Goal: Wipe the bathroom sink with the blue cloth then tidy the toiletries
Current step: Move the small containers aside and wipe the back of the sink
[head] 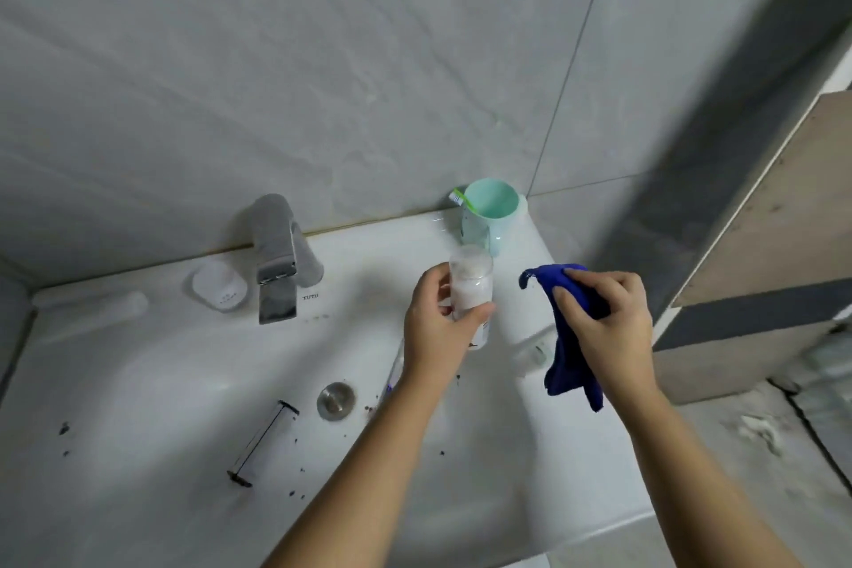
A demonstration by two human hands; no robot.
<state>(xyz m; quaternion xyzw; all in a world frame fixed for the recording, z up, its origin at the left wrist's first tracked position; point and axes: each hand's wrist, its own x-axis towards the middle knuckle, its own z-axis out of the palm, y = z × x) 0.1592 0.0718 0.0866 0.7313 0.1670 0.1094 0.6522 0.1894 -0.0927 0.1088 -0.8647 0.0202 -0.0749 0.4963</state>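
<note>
Far left on the rim of the sink (138, 383): a white tube-like toiletry (92, 307), blurred, hard to identify; then a white soap dish (220, 286), then the chrome tap (281, 258). Lower in the basin: dark specks, a thin dark-ended rod (263, 443) and the drain plug (336, 400). Likely still unwiped there, judging by the grit.

Centre: left hand (438, 327) closed around a clear bottle (470, 291), lifted above the basin, thumb across the front. Risk here: slippery plastic held over hard ceramic, so a loose grip could mean a drop into the bowl, or a knock against the mint cup (488, 210) with its toothbrush (458, 197) just behind.

Right: right hand (604, 314) pinching the blue cloth (571, 364), most of it dangling below the fingers, near the bottle but apart from it. Risk: trailing corner dragging across small items on the sink's right ledge, or sweeping grit onto already clean rim.
</note>
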